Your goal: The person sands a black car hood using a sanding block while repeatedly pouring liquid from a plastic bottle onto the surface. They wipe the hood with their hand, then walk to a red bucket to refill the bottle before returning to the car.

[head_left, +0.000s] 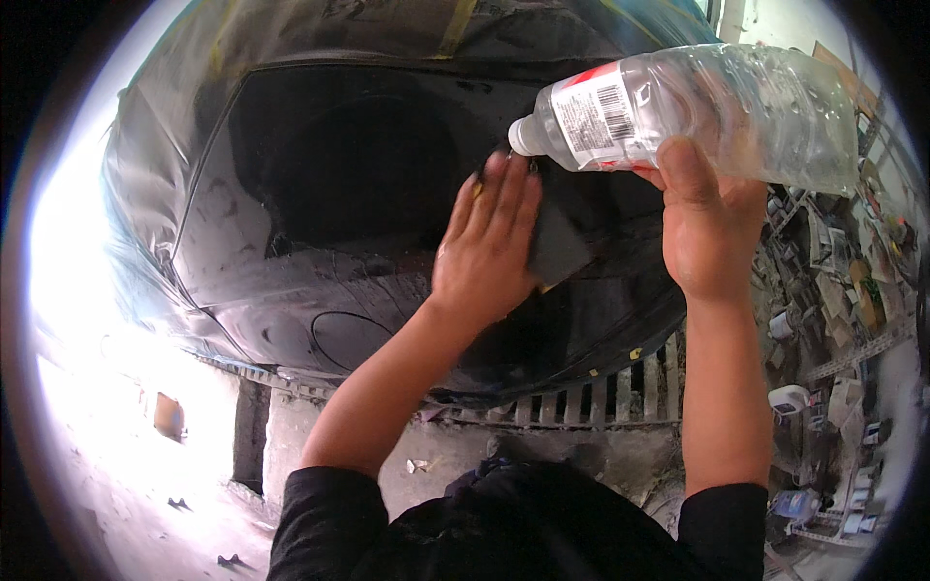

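Note:
My left hand (489, 237) presses down on a dark rectangular sheet that looks like sandpaper (564, 250), fingers together and thumb hidden. Small yellow spots show at its edges. Beneath lies a wet, glossy black car panel (358, 165) with a round fuel-flap outline (344, 339) near its lower edge. In my right hand (712, 218) is a clear plastic bottle (717, 107) with a white and red label, gripped around its side. The bottle is tilted, its uncapped-looking mouth just above my left fingertips, and a little water seems to run out there.
Plastic sheeting (145, 184) with yellow tape covers the car around the panel. A slatted floor grate (591, 399) curves under the car's near edge. At right, cans, bottles and clutter crowd metal shelving (857, 353). Bright light washes out the left side.

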`<action>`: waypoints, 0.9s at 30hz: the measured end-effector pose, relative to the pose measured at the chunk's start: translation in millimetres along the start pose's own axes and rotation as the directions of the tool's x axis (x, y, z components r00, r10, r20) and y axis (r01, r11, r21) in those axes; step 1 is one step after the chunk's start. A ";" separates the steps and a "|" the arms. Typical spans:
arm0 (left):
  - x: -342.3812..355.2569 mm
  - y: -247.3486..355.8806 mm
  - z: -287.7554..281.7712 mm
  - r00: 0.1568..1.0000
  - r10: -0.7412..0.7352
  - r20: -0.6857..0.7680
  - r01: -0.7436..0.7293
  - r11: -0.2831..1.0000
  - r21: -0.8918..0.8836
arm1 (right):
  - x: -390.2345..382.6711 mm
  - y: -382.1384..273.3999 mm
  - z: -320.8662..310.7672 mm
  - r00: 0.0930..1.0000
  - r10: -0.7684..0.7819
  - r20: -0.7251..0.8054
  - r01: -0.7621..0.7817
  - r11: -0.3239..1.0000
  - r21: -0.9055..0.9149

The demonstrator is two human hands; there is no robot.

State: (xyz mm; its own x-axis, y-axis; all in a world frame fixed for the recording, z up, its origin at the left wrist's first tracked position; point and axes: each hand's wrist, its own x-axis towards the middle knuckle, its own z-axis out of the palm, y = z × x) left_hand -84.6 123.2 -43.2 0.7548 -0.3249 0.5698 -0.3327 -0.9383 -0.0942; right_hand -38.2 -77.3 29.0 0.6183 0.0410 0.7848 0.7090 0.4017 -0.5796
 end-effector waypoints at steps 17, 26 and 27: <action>5.4 -0.7 -4.3 0.997 0.075 0.038 -0.078 0.992 0.100 | -0.9 0.3 -12.2 1.000 0.000 -0.020 0.000 1.000 -0.014; -0.1 -2.8 -8.2 0.999 0.046 0.020 -0.046 0.998 0.034 | -10.0 2.4 -13.7 0.997 0.071 -0.035 -0.072 0.997 -0.019; 1.0 -1.9 -9.9 0.998 0.047 0.041 -0.048 0.999 0.021 | -10.1 3.5 -13.6 0.996 0.086 -0.033 -0.086 0.996 -0.016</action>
State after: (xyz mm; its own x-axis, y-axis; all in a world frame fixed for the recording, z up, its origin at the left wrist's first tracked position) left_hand -88.8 125.8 -34.3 0.7610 -0.3730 0.5308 -0.3562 -0.9241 -0.1386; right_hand -37.4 -88.7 16.1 0.6877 0.0452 0.7245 0.6581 0.3823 -0.6486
